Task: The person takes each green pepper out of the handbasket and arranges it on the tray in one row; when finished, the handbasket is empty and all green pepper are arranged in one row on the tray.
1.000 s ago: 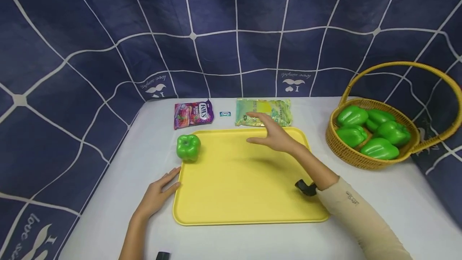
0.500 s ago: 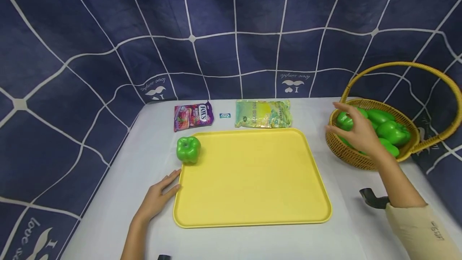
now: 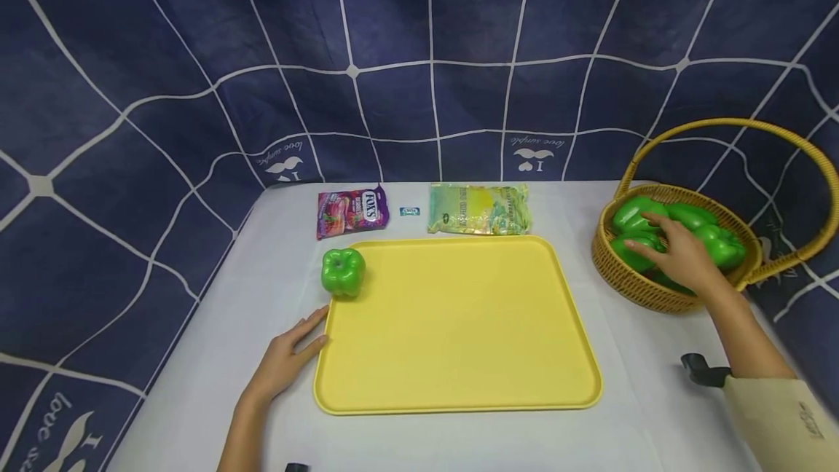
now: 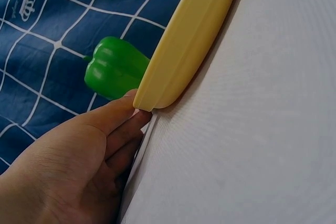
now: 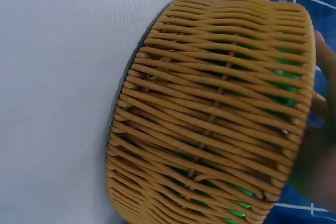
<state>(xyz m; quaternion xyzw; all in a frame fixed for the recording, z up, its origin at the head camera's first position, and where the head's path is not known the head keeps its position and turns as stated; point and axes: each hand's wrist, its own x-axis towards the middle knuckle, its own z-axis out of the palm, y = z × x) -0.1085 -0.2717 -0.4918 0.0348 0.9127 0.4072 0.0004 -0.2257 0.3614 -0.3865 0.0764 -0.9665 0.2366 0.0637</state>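
Observation:
In the head view my left hand [image 3: 282,363] lies beside the left edge of a yellow tray [image 3: 459,326], fingers fairly straight, touching its rim. The left wrist view shows the fingertips [image 4: 131,98] against the tray's edge. A green bell pepper [image 3: 343,272] stands at the tray's back left corner. At the right, my right hand [image 3: 682,257] reaches over a wicker basket [image 3: 629,286] holding several green bell peppers [image 3: 636,215]. Its thumb and fingers are spread apart over the peppers. In the right wrist view the basket's wall [image 5: 210,103] hides most of the fingers.
Behind the tray lie a purple candy bag [image 3: 352,211], a small blue packet [image 3: 409,211] and a green-yellow packet [image 3: 478,208]. The basket's tall handle [image 3: 741,122] arches over it. A dark blue checked cloth [image 3: 393,93] hangs behind the white table [image 3: 498,443].
My right hand has moved right from over the tray to the basket and lowered among the peppers. The left hand, tray and single pepper have stayed put.

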